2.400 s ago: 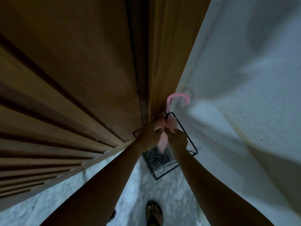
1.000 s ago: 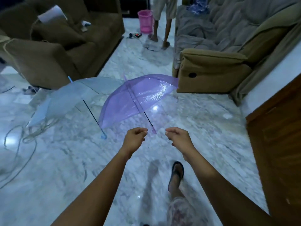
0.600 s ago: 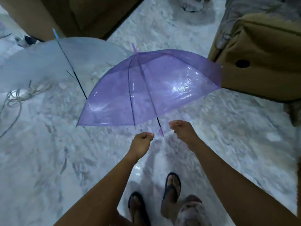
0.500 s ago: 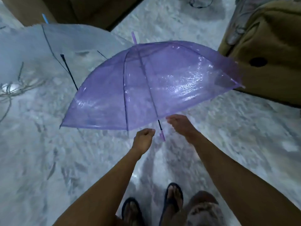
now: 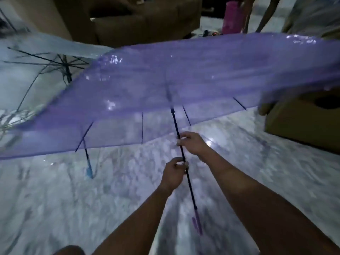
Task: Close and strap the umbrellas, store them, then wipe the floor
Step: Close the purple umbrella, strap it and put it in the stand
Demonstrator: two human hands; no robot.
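Note:
An open see-through purple umbrella (image 5: 184,74) is lifted off the floor, its canopy spread wide across the view. Its thin dark shaft (image 5: 190,188) runs down to a purple hooked handle (image 5: 197,224). My left hand (image 5: 173,173) is closed around the shaft at its middle. My right hand (image 5: 192,144) grips the same shaft a little higher, just under the canopy. A second open umbrella, clear with a pale blue handle (image 5: 89,170), lies on the floor to the left, partly hidden behind the purple canopy.
The floor is glossy white marble (image 5: 55,199). Brown sofas stand at the back (image 5: 139,21) and at the right (image 5: 301,126). A pink bin (image 5: 232,17) and another person's legs (image 5: 265,15) are at the far back. Cables lie at the far left (image 5: 11,116).
I turned from the umbrella stand by the door to the room and walked up to the purple umbrella. Both hands, free before, now grip its shaft, and it is raised off the floor.

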